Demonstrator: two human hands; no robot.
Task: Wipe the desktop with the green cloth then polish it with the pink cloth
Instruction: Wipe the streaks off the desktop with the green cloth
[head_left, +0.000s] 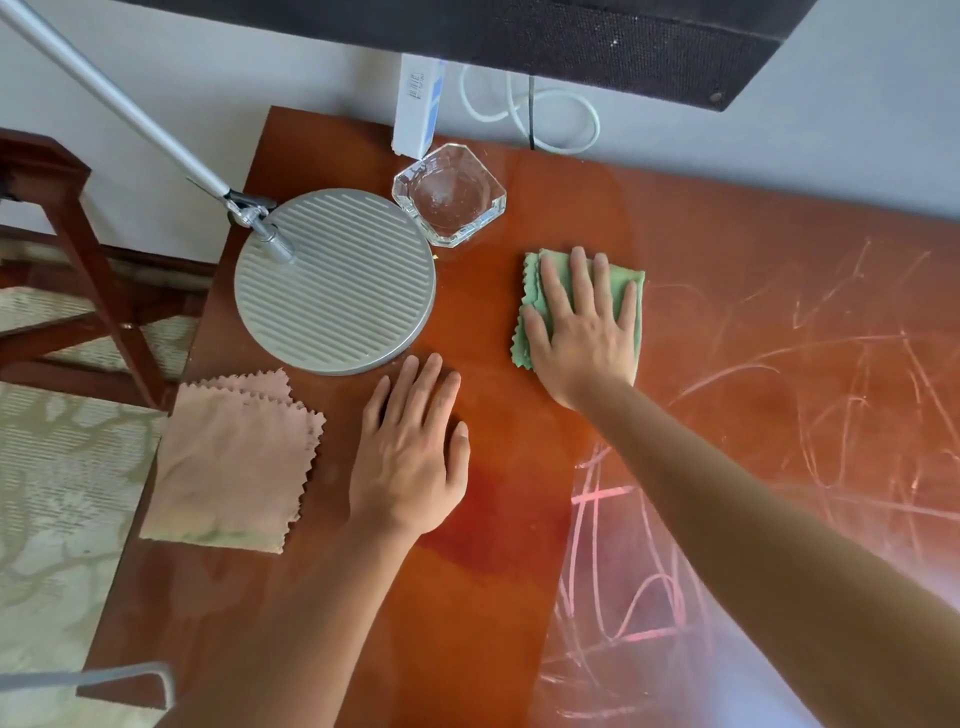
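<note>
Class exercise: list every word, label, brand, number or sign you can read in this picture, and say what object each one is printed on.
White and blue box at the back edge of the desk: it carries dark vertical print, too small and blurred to read.
Nothing else shows any text: no lettering on the round lamp base, glass ashtray, green cloth or pink cloth.

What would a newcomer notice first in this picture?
Probably the pale pink scribbles covering the right half of the reddish desktop. Next, the right hand pressing flat on the green cloth near the middle, beside a clear glass dish. The pink cloth lies unused at the left edge.
</note>
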